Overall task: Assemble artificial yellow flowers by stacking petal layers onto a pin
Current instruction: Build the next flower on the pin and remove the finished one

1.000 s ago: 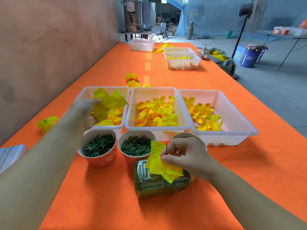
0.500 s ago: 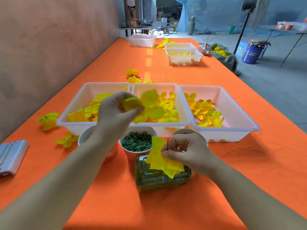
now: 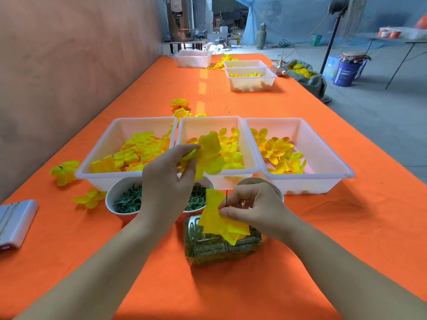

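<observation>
My left hand (image 3: 167,181) pinches a large yellow petal layer (image 3: 208,155) in the air above the green-ring cup (image 3: 196,199), just left of and above the pin. A thin dark pin (image 3: 227,197) stands upright with a yellow petal layer (image 3: 219,220) on it, over a clear block base (image 3: 221,245). My right hand (image 3: 256,209) pinches that petal layer at the foot of the pin. Three white trays hold petals: big ones in the left tray (image 3: 111,137), mid-size in the middle tray (image 3: 231,123), small cupped ones in the right tray (image 3: 323,153).
A cup of green leaf pieces (image 3: 126,199) stands left of the ring cup; a third cup (image 3: 256,181) is behind my right hand. Loose yellow flowers (image 3: 65,172) lie left and behind the trays. A silver box (image 3: 16,220) lies at the left edge. More trays (image 3: 250,78) stand far back.
My left hand lifted a large petal layer out of the left tray and carried it right and toward the pin. My right hand stayed on the pinned layer.
</observation>
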